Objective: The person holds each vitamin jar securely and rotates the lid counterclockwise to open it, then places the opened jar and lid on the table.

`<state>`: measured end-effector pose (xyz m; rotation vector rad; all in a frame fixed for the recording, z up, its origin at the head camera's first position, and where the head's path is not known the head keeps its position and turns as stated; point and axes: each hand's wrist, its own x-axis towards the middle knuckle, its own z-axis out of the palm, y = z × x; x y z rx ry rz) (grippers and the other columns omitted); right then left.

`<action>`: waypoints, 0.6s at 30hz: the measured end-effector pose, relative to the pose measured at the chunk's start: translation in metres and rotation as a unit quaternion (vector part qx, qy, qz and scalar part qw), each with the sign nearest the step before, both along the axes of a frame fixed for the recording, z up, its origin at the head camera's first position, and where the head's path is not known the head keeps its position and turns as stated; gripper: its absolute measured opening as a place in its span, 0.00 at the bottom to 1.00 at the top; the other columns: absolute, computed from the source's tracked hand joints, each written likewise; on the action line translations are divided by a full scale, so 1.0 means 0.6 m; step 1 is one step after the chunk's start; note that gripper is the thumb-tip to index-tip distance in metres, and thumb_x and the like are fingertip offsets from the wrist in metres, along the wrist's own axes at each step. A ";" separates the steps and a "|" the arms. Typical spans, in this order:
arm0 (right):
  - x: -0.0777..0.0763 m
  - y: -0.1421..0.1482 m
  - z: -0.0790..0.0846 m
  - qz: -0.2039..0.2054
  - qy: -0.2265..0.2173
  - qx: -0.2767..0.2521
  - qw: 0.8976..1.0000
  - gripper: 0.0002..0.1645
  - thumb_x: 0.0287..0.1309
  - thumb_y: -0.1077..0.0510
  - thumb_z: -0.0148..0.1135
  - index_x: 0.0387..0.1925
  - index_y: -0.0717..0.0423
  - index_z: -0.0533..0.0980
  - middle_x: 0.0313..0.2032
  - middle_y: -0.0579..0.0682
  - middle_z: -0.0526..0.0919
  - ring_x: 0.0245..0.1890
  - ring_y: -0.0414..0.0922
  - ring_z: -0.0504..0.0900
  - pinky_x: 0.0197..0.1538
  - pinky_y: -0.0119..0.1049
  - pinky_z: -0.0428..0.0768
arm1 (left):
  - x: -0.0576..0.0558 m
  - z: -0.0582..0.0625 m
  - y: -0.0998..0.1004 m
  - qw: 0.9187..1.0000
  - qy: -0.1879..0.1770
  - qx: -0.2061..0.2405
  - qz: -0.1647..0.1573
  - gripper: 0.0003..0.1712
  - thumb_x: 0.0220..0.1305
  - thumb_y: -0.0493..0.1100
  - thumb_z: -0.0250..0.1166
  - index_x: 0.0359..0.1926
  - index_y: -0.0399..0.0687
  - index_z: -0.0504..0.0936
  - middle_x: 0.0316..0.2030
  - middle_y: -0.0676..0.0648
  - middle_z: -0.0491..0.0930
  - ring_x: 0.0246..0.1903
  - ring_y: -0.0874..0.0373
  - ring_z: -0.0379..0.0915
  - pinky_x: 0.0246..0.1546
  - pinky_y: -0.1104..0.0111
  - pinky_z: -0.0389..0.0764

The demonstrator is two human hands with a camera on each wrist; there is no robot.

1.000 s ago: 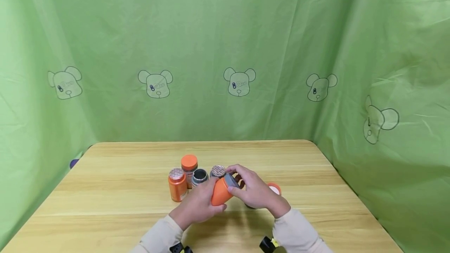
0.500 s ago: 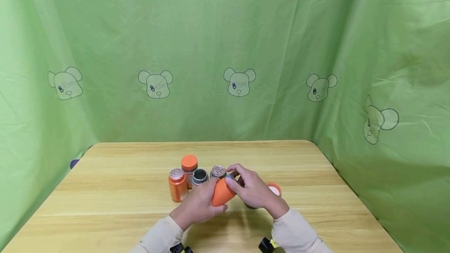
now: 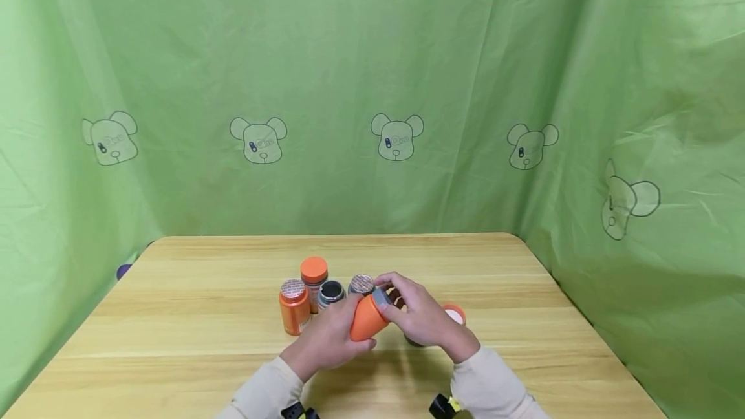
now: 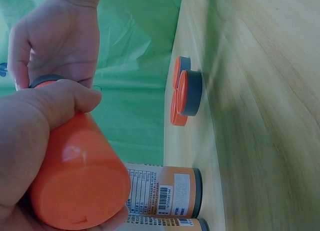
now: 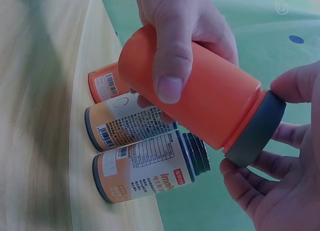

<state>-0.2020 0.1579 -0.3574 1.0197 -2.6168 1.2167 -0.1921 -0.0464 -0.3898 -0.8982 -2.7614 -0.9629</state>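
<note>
In the head view my left hand (image 3: 332,335) grips a tilted orange bottle (image 3: 368,319), its base toward me. The right wrist view shows the left thumb lying along the side of the bottle (image 5: 200,86). At its upper end sits a dark grey cap (image 5: 256,130), which my right hand (image 3: 421,312) holds at the rim between thumb and fingers. The right palm stands off the cap's top, with a gap between. Just beyond the hands is a bottle with a printed seal (image 3: 362,284), partly hidden by them.
Left of the hands stand an orange bottle with a sealed mouth (image 3: 294,308), an orange-capped bottle (image 3: 314,270) and an uncapped dark-necked bottle (image 3: 331,291). Several loose caps (image 4: 190,93) lie on the wooden table (image 3: 524,367), partly behind the right wrist. A green curtain (image 3: 326,193) hangs behind.
The right thumb slid up over the cap half a second ago and is now back lower, showing more of the grey cap. The left hand and bottle stay nearly still.
</note>
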 end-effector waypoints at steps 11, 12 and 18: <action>-0.003 0.002 -0.006 -0.017 0.002 0.012 1.000 0.22 0.69 0.52 0.52 0.56 0.64 0.70 0.45 0.54 0.79 0.33 0.43 0.79 0.36 0.35 0.77 | 0.001 0.001 0.001 1.000 0.012 0.001 -0.003 0.37 0.50 0.53 0.74 0.57 0.41 0.70 0.34 0.50 0.77 0.28 0.64 0.72 0.29 0.69 0.75; -0.003 0.001 -0.006 -0.021 -0.001 0.016 1.000 0.22 0.70 0.52 0.52 0.56 0.63 0.70 0.45 0.54 0.79 0.32 0.42 0.78 0.35 0.35 0.77 | 0.000 0.001 0.001 1.000 0.014 0.002 -0.003 0.38 0.50 0.53 0.74 0.57 0.40 0.70 0.34 0.50 0.77 0.28 0.63 0.72 0.29 0.69 0.75; -0.003 0.000 -0.008 -0.023 -0.007 0.025 0.999 0.22 0.70 0.52 0.52 0.56 0.62 0.70 0.44 0.53 0.80 0.30 0.37 0.77 0.35 0.35 0.77 | 0.000 0.002 0.000 1.000 0.014 -0.004 0.002 0.38 0.50 0.53 0.74 0.58 0.42 0.70 0.35 0.49 0.77 0.29 0.63 0.72 0.29 0.69 0.75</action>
